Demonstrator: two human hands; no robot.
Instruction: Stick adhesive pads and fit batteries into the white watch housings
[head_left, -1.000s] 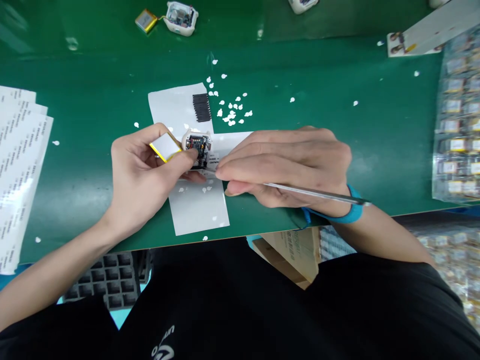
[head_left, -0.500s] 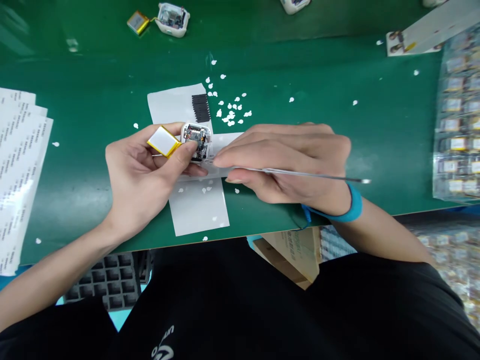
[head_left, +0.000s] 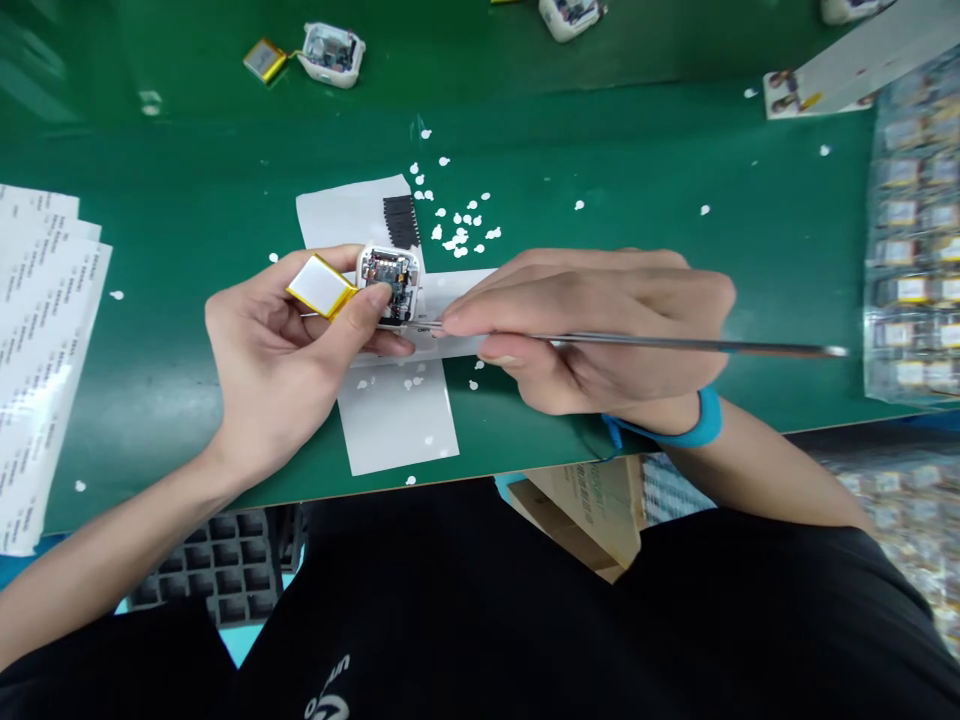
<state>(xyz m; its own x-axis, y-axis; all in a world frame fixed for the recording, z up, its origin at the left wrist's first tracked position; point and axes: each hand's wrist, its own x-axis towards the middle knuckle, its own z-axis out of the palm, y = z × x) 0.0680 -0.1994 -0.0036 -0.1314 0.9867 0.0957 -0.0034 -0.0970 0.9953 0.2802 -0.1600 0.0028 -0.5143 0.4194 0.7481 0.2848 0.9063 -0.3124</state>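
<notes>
My left hand (head_left: 285,360) is closed around a small white device housing (head_left: 406,262), its open face upward with a circuit board (head_left: 390,270) showing. The thumb presses on the board's lower left part. Beside the housing, a flat battery (head_left: 321,287) with yellow edges rests against the fingers of that hand. Between thumb and fingers of my right hand (head_left: 585,325) are slim metal tweezers (head_left: 675,343), lying almost level. Their thin tip meets the housing's lower edge; whether it grips anything there is too small to tell.
White paper sheets (head_left: 397,420) lie under the hands, with black strips (head_left: 401,221) on one. Small white stickers (head_left: 460,238) are scattered beyond. Label sheets (head_left: 45,350) lie left, and a tray of batteries (head_left: 911,250) right. Another opened housing (head_left: 332,55) sits at the back beside a metal bracket (head_left: 825,80).
My right hand has shifted slightly right, and the tweezers now show longer beyond it. The left hand and housing have moved a little left; the view has tipped slightly upward.
</notes>
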